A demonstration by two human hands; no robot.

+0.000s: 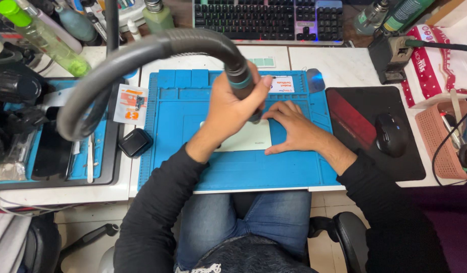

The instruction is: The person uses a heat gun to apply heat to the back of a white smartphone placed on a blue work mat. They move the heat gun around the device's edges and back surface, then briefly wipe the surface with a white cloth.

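Note:
My left hand grips the nozzle end of a thick grey hose tool, holding its tip down over a flat white device. That device lies on a blue work mat. My right hand rests flat with spread fingers on the right end of the device, pressing it to the mat. The hose loops up and to the left, toward the tray side.
A small black case sits left of the mat. A black tray with tools stands at far left. A mouse lies on a black pad at right, next to a pink basket. A keyboard and bottles line the back.

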